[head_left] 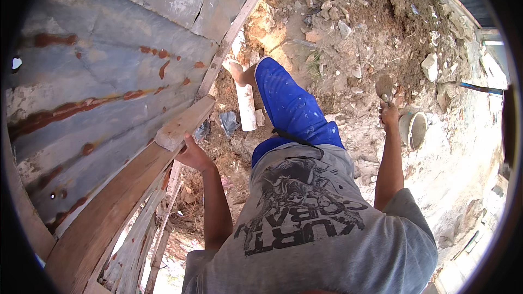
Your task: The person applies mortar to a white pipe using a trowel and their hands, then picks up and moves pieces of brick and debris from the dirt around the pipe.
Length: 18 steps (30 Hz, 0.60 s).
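Person's two hands are well apart, one on either side of the body. Right hand point(389, 115) is closed around the handle of a trowel point(384, 84); the trowel's rounded blade, greyish-brown, points away from the body, above rough earth. A bucket point(403, 128) sits just beside the right wrist, tilted, its round mouth showing; contents too unclear to name.

Left hand point(195, 155) is at a wooden beam point(185, 124), thumb against its edge near a joint with a long plank point(109, 201). Fingers partly hidden; cannot tell whether they clamp the wood or only rest there.

Left side: grey metal sheeting point(109, 87), streaked with rust-brown patches, framed by timber. A white pipe point(246, 106) lies on the ground between the sheeting and the blue shorts point(291, 100), a bare foot point(236, 72) close by its upper part. Dark plastic scrap point(229, 123) near the pipe's lower end. Beyond, a slope of loose soil point(376, 22) mixed with stones; one large pale stone point(430, 67) stands out toward the right.
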### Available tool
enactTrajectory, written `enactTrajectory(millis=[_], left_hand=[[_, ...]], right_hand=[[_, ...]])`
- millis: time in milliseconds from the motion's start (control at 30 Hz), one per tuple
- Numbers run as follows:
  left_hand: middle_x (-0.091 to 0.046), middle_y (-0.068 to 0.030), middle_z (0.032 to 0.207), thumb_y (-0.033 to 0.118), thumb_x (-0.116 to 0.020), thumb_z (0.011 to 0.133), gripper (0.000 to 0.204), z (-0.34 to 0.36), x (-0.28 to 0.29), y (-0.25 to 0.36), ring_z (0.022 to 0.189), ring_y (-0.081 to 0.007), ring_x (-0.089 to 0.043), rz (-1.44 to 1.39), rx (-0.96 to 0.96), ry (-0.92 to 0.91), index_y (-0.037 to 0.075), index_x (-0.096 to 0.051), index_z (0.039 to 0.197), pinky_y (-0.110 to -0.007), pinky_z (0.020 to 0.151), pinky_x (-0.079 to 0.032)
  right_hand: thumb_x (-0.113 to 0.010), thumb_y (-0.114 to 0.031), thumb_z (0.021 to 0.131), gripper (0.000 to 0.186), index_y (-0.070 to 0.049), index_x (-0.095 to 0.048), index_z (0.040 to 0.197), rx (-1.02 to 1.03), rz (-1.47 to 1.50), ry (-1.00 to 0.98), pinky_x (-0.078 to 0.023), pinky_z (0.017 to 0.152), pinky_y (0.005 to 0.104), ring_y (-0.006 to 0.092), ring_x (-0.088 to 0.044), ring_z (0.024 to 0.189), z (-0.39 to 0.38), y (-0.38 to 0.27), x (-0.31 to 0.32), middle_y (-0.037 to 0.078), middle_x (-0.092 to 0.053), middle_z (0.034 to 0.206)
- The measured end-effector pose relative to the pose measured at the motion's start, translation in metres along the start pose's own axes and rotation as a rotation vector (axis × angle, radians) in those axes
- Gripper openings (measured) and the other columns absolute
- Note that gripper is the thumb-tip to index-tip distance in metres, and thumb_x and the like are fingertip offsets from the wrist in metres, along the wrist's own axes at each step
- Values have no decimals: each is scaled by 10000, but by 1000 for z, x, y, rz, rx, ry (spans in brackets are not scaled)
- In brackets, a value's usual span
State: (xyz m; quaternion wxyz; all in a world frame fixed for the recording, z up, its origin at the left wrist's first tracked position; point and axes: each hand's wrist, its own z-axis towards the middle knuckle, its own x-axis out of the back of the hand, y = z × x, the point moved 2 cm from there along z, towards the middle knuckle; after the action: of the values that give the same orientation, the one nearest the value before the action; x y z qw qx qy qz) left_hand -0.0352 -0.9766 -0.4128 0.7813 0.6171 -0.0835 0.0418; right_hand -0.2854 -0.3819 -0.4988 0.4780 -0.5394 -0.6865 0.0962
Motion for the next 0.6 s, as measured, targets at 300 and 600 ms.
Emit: enactTrajectory(millis=[300,600], left_hand=[[-467,-238,1357,-33,-659,832,665,1,-4,-8,1184,-279,-533,25,151,-163,-117,-306,1389,-370,994,-475],[-464,-232,1366,32,-683,823,703,1,-1,-2,1176,-274,-535,-11,54,-95,-125,-293,1385,-372,999,-466]], right_hand=[[-618,-224,893,372,22,-601,1171,153,-140,-137,-414,463,295,125,-534,532,17,-48,-66,49,-574,664],[-647,-260,873,433,13,-605,1206,383,-328,-152,-453,554,323,150,-566,589,1,-94,-104,82,-627,707]])
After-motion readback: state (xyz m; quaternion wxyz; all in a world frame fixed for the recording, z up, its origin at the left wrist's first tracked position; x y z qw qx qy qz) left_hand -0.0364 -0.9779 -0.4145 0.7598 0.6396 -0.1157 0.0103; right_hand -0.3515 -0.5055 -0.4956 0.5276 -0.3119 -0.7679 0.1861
